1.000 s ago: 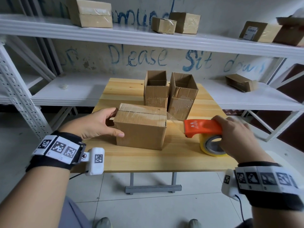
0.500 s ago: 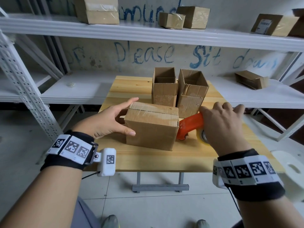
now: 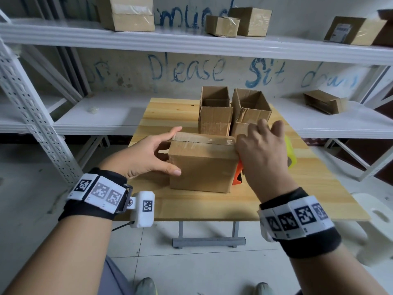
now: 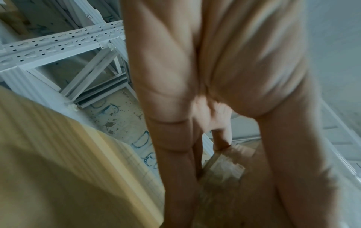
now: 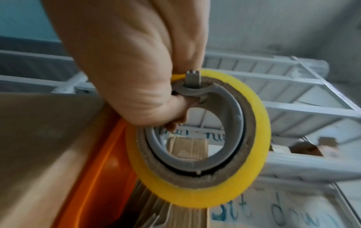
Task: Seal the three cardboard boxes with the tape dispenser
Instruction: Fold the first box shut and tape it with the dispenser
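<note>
A closed cardboard box (image 3: 202, 167) with clear tape across its top stands near the middle of the wooden table (image 3: 297, 196). My left hand (image 3: 148, 158) braces its left end, thumb straight along the front face and fingers reaching the top left edge. My right hand (image 3: 263, 154) grips the orange tape dispenser (image 3: 237, 175) with its yellow roll (image 3: 291, 152), held low against the box's right side. In the right wrist view the roll (image 5: 195, 192) and orange body (image 5: 101, 169) sit beside the box wall (image 5: 39, 138). Two open boxes (image 3: 214, 111) (image 3: 251, 109) stand behind.
White metal shelving (image 3: 191, 45) runs behind and to both sides of the table, with several cardboard boxes on it. A white plastic stool (image 3: 378, 222) stands to the right of the table. My feet are under the table's front edge.
My right hand has carried the dispenser from the table's right part up against the box's right side. My left fingers have slid up to the box's top left edge.
</note>
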The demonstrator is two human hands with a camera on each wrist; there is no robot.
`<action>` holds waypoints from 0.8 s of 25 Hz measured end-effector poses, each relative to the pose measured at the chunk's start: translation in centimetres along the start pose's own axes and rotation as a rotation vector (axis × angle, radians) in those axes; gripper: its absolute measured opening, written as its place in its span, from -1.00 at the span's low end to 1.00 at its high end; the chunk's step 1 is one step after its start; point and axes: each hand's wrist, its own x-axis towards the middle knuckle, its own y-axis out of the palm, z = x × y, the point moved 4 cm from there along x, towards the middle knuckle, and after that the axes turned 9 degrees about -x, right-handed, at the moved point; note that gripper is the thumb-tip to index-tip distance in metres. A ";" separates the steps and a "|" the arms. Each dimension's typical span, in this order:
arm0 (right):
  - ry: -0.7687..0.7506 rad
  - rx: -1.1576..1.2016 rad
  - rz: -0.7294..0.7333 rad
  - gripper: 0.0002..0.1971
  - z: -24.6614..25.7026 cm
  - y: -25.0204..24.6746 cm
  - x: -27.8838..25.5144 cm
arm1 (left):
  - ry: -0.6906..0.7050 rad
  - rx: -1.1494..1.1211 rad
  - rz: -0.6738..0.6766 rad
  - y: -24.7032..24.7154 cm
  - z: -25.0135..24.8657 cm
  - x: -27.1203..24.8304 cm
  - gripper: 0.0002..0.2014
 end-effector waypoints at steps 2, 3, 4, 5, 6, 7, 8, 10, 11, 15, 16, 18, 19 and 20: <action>0.072 0.039 0.034 -0.82 -1.1 1.0 -0.2 | 0.013 0.008 -0.008 -0.3 0.0 -0.1 0.19; 0.120 0.063 0.061 -0.79 -2.0 1.5 -0.6 | 0.009 0.011 -0.012 -0.4 0.1 -0.2 0.17; 0.183 0.084 0.083 -0.77 -3.0 1.8 -0.8 | 0.009 0.014 -0.014 -0.5 0.1 -0.3 0.16; 0.256 0.105 0.096 -0.75 -4.0 2.0 -1.0 | 0.011 0.012 -0.016 -0.6 0.0 -0.3 0.14; 0.339 0.143 0.101 -0.73 -5.0 2.1 -1.2 | 0.011 0.010 -0.014 -0.5 -0.1 -0.3 0.12; 0.421 0.188 0.101 -0.71 -5.9 2.1 -1.5 | 0.009 0.014 -0.010 -0.5 -0.3 -0.3 0.10; 0.492 0.238 0.108 -0.70 -6.5 2.2 -1.8 | 0.004 0.023 -0.014 -0.5 -0.3 -0.3 0.07; 0.583 0.354 0.115 -0.66 -7.3 2.9 -2.4 | -0.026 0.043 -0.038 -0.6 -0.3 -0.3 0.03; 0.602 0.399 0.120 -0.64 -7.4 3.2 -2.7 | -0.047 0.064 -0.053 -0.6 -0.3 -0.3 0.03; 0.622 0.541 0.080 -0.56 -7.2 3.4 -3.5 | -0.091 0.222 -0.089 0.0 -1.0 -0.7 0.19; 0.627 0.574 0.068 -0.54 -7.3 3.3 -3.6 | -0.081 0.224 -0.067 0.3 -1.4 -0.8 0.27; 0.639 0.637 0.054 -0.55 -7.3 3.2 -3.7 | -0.044 0.205 -0.014 0.5 -2.0 -1.2 0.26; 0.644 0.665 0.051 -0.56 -7.3 3.2 -3.8 | -0.025 0.200 0.012 0.5 -2.2 -1.3 0.16; 0.650 0.691 0.051 -0.58 -7.4 3.3 -3.8 | -0.007 0.187 0.033 0.3 -2.3 -1.5 0.04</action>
